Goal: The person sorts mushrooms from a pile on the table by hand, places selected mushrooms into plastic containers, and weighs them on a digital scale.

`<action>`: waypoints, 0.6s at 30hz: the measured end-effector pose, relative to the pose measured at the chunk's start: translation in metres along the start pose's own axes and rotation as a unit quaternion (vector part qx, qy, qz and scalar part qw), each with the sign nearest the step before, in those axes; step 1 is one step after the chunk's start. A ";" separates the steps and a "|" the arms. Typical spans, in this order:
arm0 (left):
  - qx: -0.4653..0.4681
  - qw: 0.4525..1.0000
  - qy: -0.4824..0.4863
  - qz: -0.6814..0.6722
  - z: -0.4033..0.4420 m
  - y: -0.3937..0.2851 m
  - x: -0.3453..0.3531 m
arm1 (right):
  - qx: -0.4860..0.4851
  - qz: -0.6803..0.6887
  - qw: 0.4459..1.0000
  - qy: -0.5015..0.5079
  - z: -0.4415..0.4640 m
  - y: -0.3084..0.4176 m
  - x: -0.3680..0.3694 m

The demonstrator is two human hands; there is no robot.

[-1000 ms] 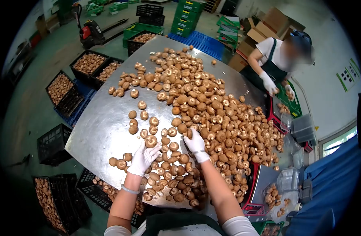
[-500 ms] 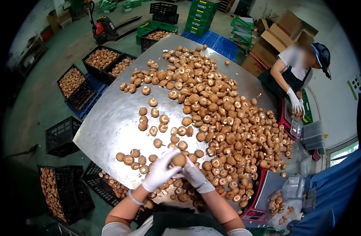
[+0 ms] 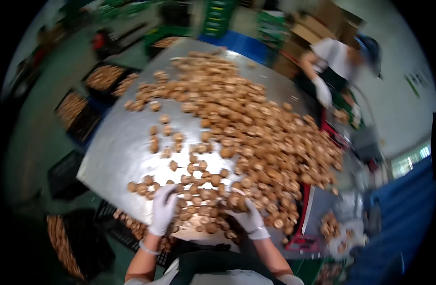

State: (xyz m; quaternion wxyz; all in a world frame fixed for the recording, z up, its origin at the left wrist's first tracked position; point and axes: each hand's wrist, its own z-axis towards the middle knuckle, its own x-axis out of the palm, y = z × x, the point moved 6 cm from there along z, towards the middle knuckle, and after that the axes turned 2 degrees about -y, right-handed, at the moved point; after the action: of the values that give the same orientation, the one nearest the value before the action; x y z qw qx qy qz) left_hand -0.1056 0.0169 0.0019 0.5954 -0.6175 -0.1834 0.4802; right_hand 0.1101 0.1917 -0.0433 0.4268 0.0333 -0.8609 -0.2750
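White-gloved, the left hand (image 3: 164, 210) is at lower centre of the frame, thumb and fingers apart, close beside brown mushrooms (image 3: 261, 130). Right of it, the right hand (image 3: 249, 214) curves against a few mushrooms; whether it is clamped on any (the view is blurred) I cannot tell. Mushrooms cover the metal table (image 3: 116, 147) from upper centre to lower right. Another person (image 3: 333, 56), also gloved, stands at upper right.

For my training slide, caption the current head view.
Gloved left hand and right hand among brown mushrooms spread across a metal table.
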 end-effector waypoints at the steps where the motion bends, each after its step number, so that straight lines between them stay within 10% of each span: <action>1: -0.020 1.000 0.008 -0.006 -0.001 0.006 0.003 | -0.013 0.029 0.999 -0.014 -0.009 0.008 0.010; 9: 0.021 0.989 0.149 -0.004 -0.023 -0.014 0.076 | -0.169 -0.083 0.979 -0.075 -0.082 0.071 -0.021; 13: 0.038 0.980 0.193 -0.027 -0.035 -0.048 0.111 | -0.387 -0.335 0.817 -0.267 -0.177 0.161 -0.071; 16: 0.063 0.975 0.214 -0.025 -0.047 -0.070 0.144 | -0.479 -0.548 0.542 -0.421 -0.257 0.211 -0.078; 18: 0.034 0.969 0.229 -0.090 -0.064 -0.101 0.173 | -0.496 -0.550 0.528 -0.416 -0.278 0.219 -0.094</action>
State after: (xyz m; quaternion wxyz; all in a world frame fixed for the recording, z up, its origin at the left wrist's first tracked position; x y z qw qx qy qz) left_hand 0.0627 0.1419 0.0180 0.6825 -0.6716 -0.0806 0.2768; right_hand 0.4175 0.2812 0.1343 -0.2671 0.1650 -0.4779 -0.8204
